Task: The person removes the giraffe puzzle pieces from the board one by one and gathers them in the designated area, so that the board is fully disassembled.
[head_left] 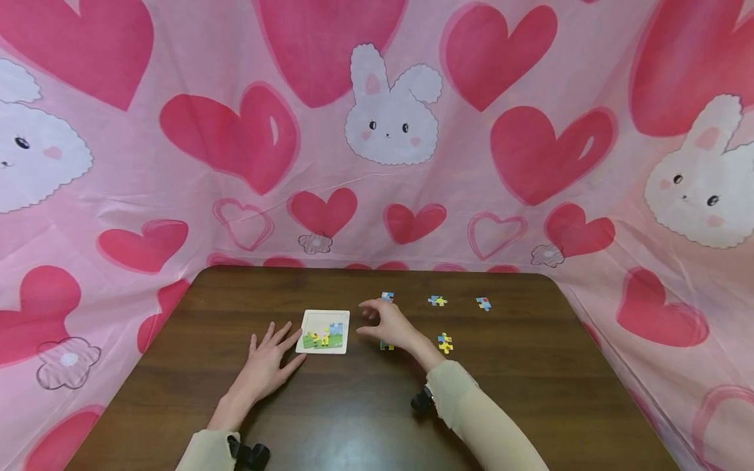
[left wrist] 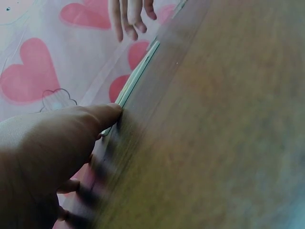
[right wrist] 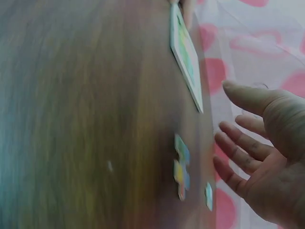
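A small white-framed puzzle board (head_left: pixel 326 315) lies on the table, its lower part filled with joined pieces (head_left: pixel 334 335) showing green, yellow and blue. With fingers spread, my left hand (head_left: pixel 268 363) rests at the board's left edge; in the left wrist view its thumb (left wrist: pixel 107 114) touches the rim. My right hand (head_left: pixel 391 325) hovers just right of the board, fingers loosely bent and apart, nothing between them. Partly covered by it are a blue piece (head_left: pixel 387 296) above and a yellow-green piece (head_left: pixel 386 346) below.
Farther right lie more loose jigsaw pieces: a blue-yellow one (head_left: pixel 438 301), a blue-red one (head_left: pixel 484 303) and a mostly yellow one (head_left: pixel 445 343). The brown wooden table (head_left: pixel 353 412) meets a pink heart-and-rabbit cloth (head_left: pixel 389 190) at the back and sides.
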Demonstrator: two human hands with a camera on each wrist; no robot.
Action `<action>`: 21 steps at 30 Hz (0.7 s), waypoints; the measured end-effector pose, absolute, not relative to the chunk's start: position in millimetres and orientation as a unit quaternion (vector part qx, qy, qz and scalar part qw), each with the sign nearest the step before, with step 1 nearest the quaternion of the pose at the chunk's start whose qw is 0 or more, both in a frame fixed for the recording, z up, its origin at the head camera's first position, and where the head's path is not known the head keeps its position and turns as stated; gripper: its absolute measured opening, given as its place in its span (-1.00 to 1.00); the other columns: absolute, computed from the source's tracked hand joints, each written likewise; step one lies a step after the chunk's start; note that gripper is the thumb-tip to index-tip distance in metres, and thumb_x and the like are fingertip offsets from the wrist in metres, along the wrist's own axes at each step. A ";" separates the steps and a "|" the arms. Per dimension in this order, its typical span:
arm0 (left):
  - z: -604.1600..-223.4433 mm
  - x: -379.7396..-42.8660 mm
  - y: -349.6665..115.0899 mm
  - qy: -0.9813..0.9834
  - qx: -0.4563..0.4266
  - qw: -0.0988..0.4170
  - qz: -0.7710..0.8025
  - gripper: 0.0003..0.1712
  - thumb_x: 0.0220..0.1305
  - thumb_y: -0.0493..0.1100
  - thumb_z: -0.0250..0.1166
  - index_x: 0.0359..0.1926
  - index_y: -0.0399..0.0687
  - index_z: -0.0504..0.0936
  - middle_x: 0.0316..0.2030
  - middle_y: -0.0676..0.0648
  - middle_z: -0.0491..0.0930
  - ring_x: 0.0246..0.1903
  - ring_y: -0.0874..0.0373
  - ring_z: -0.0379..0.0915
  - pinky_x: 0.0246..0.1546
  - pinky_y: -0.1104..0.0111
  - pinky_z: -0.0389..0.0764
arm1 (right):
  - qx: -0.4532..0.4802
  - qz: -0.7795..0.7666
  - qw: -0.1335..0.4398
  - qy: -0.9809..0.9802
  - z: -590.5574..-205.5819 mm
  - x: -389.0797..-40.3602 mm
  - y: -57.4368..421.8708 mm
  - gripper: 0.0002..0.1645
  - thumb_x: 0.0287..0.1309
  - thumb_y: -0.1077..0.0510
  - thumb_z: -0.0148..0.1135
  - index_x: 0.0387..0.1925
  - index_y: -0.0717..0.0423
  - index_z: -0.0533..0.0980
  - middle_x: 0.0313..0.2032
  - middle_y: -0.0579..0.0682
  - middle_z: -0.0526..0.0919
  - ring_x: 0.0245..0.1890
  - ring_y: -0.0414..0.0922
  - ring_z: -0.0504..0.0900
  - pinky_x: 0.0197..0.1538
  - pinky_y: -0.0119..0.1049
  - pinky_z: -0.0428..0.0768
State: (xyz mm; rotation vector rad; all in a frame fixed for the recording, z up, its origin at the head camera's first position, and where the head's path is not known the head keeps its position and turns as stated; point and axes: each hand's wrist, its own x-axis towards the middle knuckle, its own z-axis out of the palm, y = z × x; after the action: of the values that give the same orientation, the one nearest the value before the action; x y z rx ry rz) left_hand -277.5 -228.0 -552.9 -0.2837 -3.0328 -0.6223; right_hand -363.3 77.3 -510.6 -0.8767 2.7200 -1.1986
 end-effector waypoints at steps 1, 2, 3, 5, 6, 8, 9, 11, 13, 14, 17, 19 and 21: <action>-552.9 -277.4 -228.2 -0.975 -0.091 0.016 -0.200 -0.22 0.53 0.16 0.39 0.61 -0.03 0.47 0.65 -0.35 0.31 0.69 -0.55 -0.02 0.53 -0.65 -0.12 | -0.287 -0.386 0.020 0.877 -511.9 -363.2 72.0 -0.37 0.24 0.20 0.63 0.26 0.38 0.63 -0.03 0.21 0.79 -0.03 0.08 0.74 0.11 -0.14 0.74; -553.0 -277.2 -228.5 -0.976 -0.091 0.017 -0.199 -0.22 0.53 0.16 0.39 0.61 -0.02 0.48 0.65 -0.35 0.31 0.69 -0.55 -0.02 0.53 -0.65 -0.12 | -0.290 -0.384 0.019 0.876 -513.1 -363.2 66.8 -0.39 0.24 0.21 0.63 0.25 0.38 0.65 -0.05 0.20 0.79 -0.06 0.06 0.73 0.07 -0.19 0.72; -553.1 -277.0 -228.6 -0.976 -0.091 0.017 -0.199 -0.22 0.53 0.16 0.39 0.61 -0.02 0.48 0.65 -0.35 0.31 0.68 -0.55 -0.01 0.53 -0.65 -0.12 | -0.292 -0.382 0.018 0.877 -513.8 -363.0 61.6 -0.40 0.24 0.22 0.62 0.24 0.37 0.65 -0.07 0.19 0.78 -0.09 0.05 0.72 0.04 -0.23 0.70; -553.4 -276.7 -229.1 -0.976 -0.091 0.017 -0.199 -0.22 0.53 0.16 0.38 0.61 -0.02 0.47 0.65 -0.35 0.31 0.68 -0.55 -0.01 0.53 -0.65 -0.12 | -0.295 -0.371 0.020 0.880 -515.4 -362.7 51.6 -0.43 0.24 0.20 0.63 0.22 0.34 0.67 -0.10 0.16 0.77 -0.13 -0.01 0.70 -0.03 -0.33 0.65; -553.6 -276.5 -229.2 -0.976 -0.091 0.017 -0.199 -0.22 0.53 0.16 0.38 0.61 -0.02 0.47 0.65 -0.36 0.32 0.68 -0.55 -0.01 0.53 -0.65 -0.11 | -0.297 -0.362 0.022 0.883 -516.1 -362.3 47.0 -0.44 0.24 0.19 0.64 0.21 0.33 0.68 -0.11 0.15 0.76 -0.15 -0.04 0.69 -0.05 -0.35 0.63; -553.8 -275.8 -229.3 -0.976 -0.092 0.015 -0.199 -0.22 0.53 0.17 0.38 0.61 -0.02 0.47 0.65 -0.36 0.32 0.68 -0.56 -0.01 0.53 -0.65 -0.12 | -0.304 -0.333 0.017 0.892 -518.0 -361.6 39.0 -0.44 0.22 0.14 0.66 0.18 0.30 0.70 -0.14 0.12 0.74 -0.18 -0.08 0.66 -0.06 -0.36 0.61; -554.1 -275.4 -229.3 -0.975 -0.092 0.014 -0.200 -0.22 0.53 0.16 0.38 0.61 -0.03 0.47 0.64 -0.36 0.32 0.68 -0.56 -0.01 0.53 -0.65 -0.12 | -0.306 -0.317 0.014 0.897 -519.1 -361.0 35.7 -0.43 0.19 0.12 0.68 0.17 0.29 0.71 -0.15 0.11 0.74 -0.18 -0.09 0.65 -0.06 -0.34 0.61; -554.6 -275.0 -229.3 -0.975 -0.093 0.012 -0.200 -0.22 0.53 0.17 0.38 0.61 -0.03 0.48 0.64 -0.36 0.32 0.68 -0.56 -0.01 0.53 -0.65 -0.11 | -0.306 -0.285 0.010 0.908 -521.5 -359.4 30.1 -0.41 0.16 0.07 0.71 0.15 0.26 0.73 -0.13 0.08 0.73 -0.14 -0.09 0.64 -0.03 -0.30 0.60; -555.1 -274.8 -229.3 -0.975 -0.096 0.012 -0.198 -0.22 0.53 0.17 0.38 0.61 -0.03 0.48 0.64 -0.37 0.32 0.68 -0.57 0.00 0.53 -0.66 -0.11 | -0.299 -0.259 0.009 0.918 -523.9 -357.4 26.1 -0.39 0.15 0.02 0.73 0.15 0.23 0.74 -0.08 0.06 0.73 -0.07 -0.08 0.64 0.02 -0.24 0.59; -555.4 -274.9 -229.3 -0.975 -0.096 0.013 -0.198 -0.22 0.53 0.17 0.38 0.61 -0.03 0.48 0.64 -0.36 0.32 0.68 -0.56 0.00 0.52 -0.66 -0.11 | -0.294 -0.250 0.011 0.922 -524.8 -356.3 24.6 -0.38 0.15 0.00 0.72 0.16 0.21 0.74 -0.05 0.04 0.72 -0.03 -0.07 0.63 0.05 -0.21 0.59; -555.7 -275.2 -229.7 -0.975 -0.098 0.017 -0.196 -0.23 0.54 0.17 0.37 0.61 -0.03 0.48 0.64 -0.36 0.32 0.68 -0.56 0.01 0.52 -0.66 -0.10 | -0.280 -0.241 0.017 0.929 -526.4 -353.3 21.5 -0.38 0.17 -0.03 0.71 0.18 0.18 0.74 0.03 0.03 0.70 0.06 -0.05 0.62 0.12 -0.15 0.59; -555.5 -275.3 -230.2 -0.975 -0.098 0.020 -0.197 -0.23 0.53 0.16 0.38 0.60 -0.03 0.49 0.64 -0.36 0.33 0.68 -0.56 0.01 0.52 -0.66 -0.10 | -0.278 -0.242 0.015 0.929 -525.9 -352.0 20.4 -0.40 0.18 -0.02 0.71 0.16 0.18 0.74 0.04 0.03 0.70 0.08 -0.04 0.62 0.15 -0.13 0.60; -555.1 -275.2 -230.6 -0.975 -0.098 0.021 -0.196 -0.23 0.53 0.16 0.38 0.60 -0.03 0.49 0.64 -0.36 0.33 0.68 -0.56 0.02 0.52 -0.66 -0.09 | -0.279 -0.250 0.016 0.927 -525.4 -351.3 19.5 -0.41 0.19 0.00 0.70 0.16 0.20 0.74 0.02 0.06 0.70 0.07 -0.01 0.62 0.15 -0.10 0.59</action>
State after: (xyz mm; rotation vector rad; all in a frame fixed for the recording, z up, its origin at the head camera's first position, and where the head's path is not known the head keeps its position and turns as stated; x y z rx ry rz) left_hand -275.2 -230.6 -555.1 -0.3039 -3.0240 -0.6085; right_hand -351.3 19.5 -525.4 -0.8667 2.8842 -0.7782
